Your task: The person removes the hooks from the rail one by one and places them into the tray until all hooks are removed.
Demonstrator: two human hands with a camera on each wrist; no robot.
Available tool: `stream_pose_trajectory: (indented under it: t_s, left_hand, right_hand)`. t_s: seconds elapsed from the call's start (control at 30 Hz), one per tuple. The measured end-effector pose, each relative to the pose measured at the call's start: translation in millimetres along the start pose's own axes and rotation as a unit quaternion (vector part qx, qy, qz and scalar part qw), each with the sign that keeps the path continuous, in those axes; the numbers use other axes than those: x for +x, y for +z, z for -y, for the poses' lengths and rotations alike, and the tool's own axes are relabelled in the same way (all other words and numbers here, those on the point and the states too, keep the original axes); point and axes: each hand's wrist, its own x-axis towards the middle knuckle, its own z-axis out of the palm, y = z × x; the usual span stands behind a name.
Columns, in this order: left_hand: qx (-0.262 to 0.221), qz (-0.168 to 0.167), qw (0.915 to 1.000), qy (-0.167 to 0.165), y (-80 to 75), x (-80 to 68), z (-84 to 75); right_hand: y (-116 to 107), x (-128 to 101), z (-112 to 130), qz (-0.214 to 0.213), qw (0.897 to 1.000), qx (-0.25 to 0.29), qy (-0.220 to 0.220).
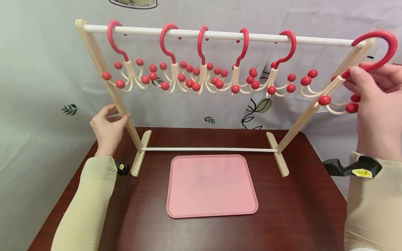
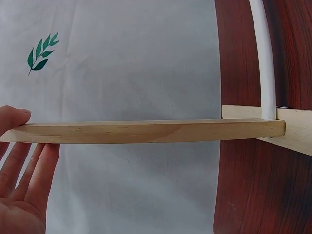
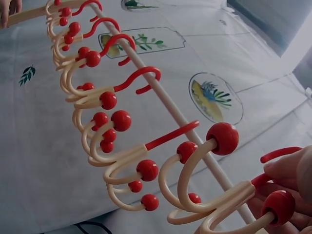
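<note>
I had my left hand (image 1: 108, 127) wrapped round the left upright of the wooden rack (image 1: 103, 73), thumb on one face and fingers behind it, steadying the frame on the dark red-brown table (image 1: 298, 209). My right hand (image 1: 375, 101) pinched a sixth hanger (image 1: 361, 69), a red hook with cream prongs tipped in red balls, holding it up at the far right end of the white top rail (image 1: 220, 35); its hook curved out past the rail's end and, as far as I could judge, was not resting on the rail. Five hangers of the same kind (image 1: 204, 66) hung in a row along the rail, their prongs crowding one another between the uprights. The pink tray (image 1: 211, 186) lay flat on the table just in front of the rack's lower crossbar (image 1: 208, 149), with nothing on it. Judging by that, either most of the work was done and only this last hanger needed seating over the rail, or it was the first one off. From my right wrist the rail ran away in a line, the hooks strung along it, and my fingers (image 3: 287, 180) were curled round the hanger's neck at the near end.
</note>
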Motion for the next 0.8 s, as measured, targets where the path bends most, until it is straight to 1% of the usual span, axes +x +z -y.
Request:
stream_pose_trajectory:
  t_s: [0.13, 0.23, 0.33, 0.4, 0.47, 0.63, 0.7, 0.8]
  left_hand:
    - [0.001, 0.002, 1.0000, -0.001, -0.2, 0.6, -0.3]
    - [0.001, 0.004, 1.0000, -0.001, -0.1, 0.6, -0.4]
    - [0.001, 0.005, 1.0000, 0.000, 0.1, 0.6, -0.4]
    - [0.002, 0.005, 1.0000, 0.000, 0.1, 0.4, -0.4]
    - [0.001, 0.006, 1.0000, 0.001, 0.0, 0.3, -0.3]
    - [-0.003, 0.008, 1.0000, -0.002, -0.2, 0.6, -1.7]
    - [-0.005, 0.010, 0.9999, -0.004, -0.3, 0.8, -2.6]
    - [-0.007, 0.009, 0.9999, -0.005, -0.4, 0.4, -3.1]
  right_hand:
    - [-5, -11, -5, 0.009, 1.000, -0.006, 0.004]
    - [-7, -19, -9, 0.027, 1.000, 0.015, 0.002]
    - [-8, -26, -13, 0.044, 0.999, 0.024, -0.011]
    - [-8, -32, -17, 0.052, 0.998, 0.017, -0.020]
    - [-8, -37, -21, 0.062, 0.998, 0.013, -0.017]
    - [-9, -48, -37, 0.087, 0.995, 0.037, 0.008]
    - [-10, -53, -45, 0.091, 0.995, 0.037, 0.013]
    - [-10, -59, -57, 0.099, 0.995, 0.029, 0.007]
